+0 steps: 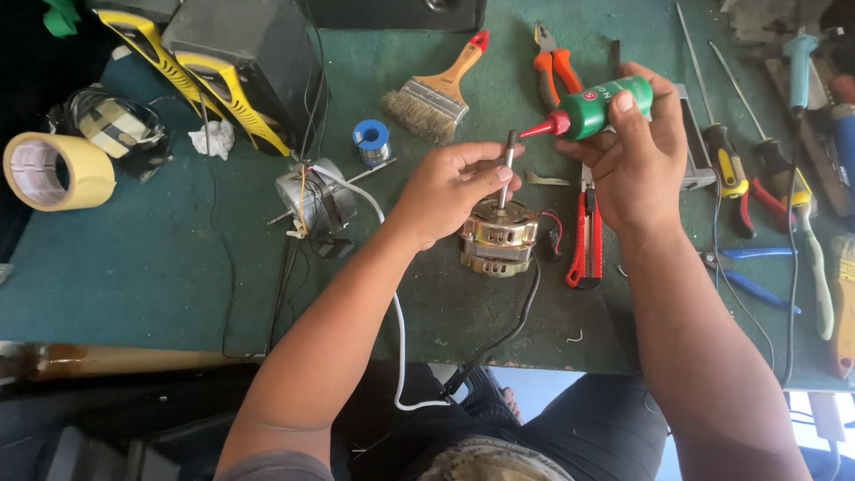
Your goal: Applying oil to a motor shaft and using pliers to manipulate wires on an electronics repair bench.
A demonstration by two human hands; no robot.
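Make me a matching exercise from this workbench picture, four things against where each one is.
Things:
1. green squeeze bottle with red nozzle
2. steel motor shaft
3. yellow roll of tape
4. wooden-handled paintbrush

Places:
A. far left of the green table
B. in the right hand
C. pinched by the left hand
D. lying behind the left hand

Pairs: 1-B, 2-C, 3-A, 4-D

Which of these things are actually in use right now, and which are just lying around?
In use:
left hand on motor shaft
brass-coloured motor
right hand holding green bottle

Lying about:
paintbrush
tape roll
orange pliers
second motor
solder spool
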